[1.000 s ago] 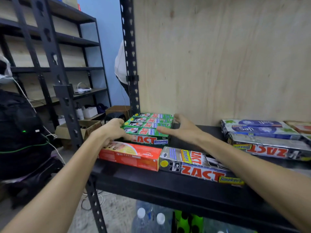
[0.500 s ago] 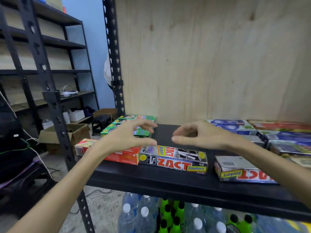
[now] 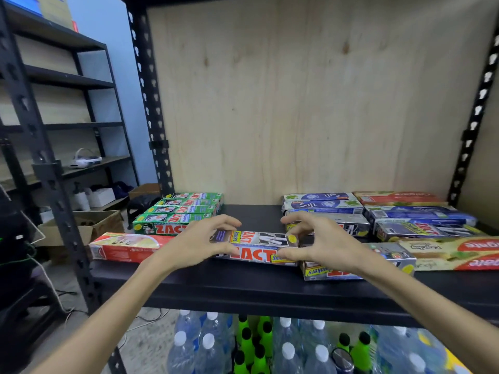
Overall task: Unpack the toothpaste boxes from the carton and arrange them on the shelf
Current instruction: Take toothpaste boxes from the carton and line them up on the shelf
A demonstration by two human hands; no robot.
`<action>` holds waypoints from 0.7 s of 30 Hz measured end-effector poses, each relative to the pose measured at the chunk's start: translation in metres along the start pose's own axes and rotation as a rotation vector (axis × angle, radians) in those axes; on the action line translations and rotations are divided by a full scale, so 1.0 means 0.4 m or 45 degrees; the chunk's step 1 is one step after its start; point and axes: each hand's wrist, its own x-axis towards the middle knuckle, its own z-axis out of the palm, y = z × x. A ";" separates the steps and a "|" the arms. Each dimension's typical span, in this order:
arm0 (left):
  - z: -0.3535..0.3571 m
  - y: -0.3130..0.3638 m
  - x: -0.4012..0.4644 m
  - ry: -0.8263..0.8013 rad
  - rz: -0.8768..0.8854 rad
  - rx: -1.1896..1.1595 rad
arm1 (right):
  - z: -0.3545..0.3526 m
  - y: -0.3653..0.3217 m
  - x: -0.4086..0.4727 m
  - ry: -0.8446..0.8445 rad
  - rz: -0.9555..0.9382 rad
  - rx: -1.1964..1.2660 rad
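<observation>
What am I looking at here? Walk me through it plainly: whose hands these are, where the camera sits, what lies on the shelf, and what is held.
There is no machine here. A person wears one wide-angle camera on the head, looking forward and down, so both bare arms reach in from below. The left hand and the right hand each pinch one end of a silver ZACT Smokers toothpaste box near the front of a black metal shelf with a plywood back. To the left lie a red toothpaste box and, behind it, a row of green ZACT boxes. To the right lie blue Safi boxes, more silver ZACT boxes and red Colgate boxes. Below the shelf stand water bottles and green bottles. The carton itself I cannot pick out for certain.
</observation>
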 end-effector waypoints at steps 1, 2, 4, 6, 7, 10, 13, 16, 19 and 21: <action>0.003 0.005 0.005 0.036 0.008 0.038 | 0.003 0.000 -0.004 0.043 0.008 0.024; 0.006 0.010 0.010 0.084 0.015 0.069 | 0.006 -0.003 -0.007 0.085 0.012 0.050; 0.018 0.018 0.015 0.218 0.002 0.151 | 0.013 -0.012 -0.009 0.168 0.020 0.090; 0.042 0.026 0.014 0.408 -0.030 0.307 | 0.021 -0.019 -0.010 0.260 0.007 0.073; 0.057 0.034 0.010 0.514 -0.047 0.377 | 0.026 -0.020 -0.009 0.306 0.000 0.050; 0.099 0.078 -0.013 0.738 -0.092 0.305 | 0.047 -0.024 -0.011 0.434 0.000 0.001; 0.129 0.133 -0.034 0.635 -0.204 -0.081 | 0.064 -0.035 -0.014 0.542 0.008 0.035; 0.138 0.161 -0.048 0.525 -0.219 -0.193 | 0.071 -0.040 -0.018 0.473 0.020 0.076; 0.128 0.149 -0.057 0.426 -0.262 -0.154 | 0.073 -0.044 -0.030 0.197 -0.016 0.100; 0.127 0.128 -0.059 0.400 -0.273 -0.045 | 0.061 -0.051 -0.037 -0.023 -0.065 0.147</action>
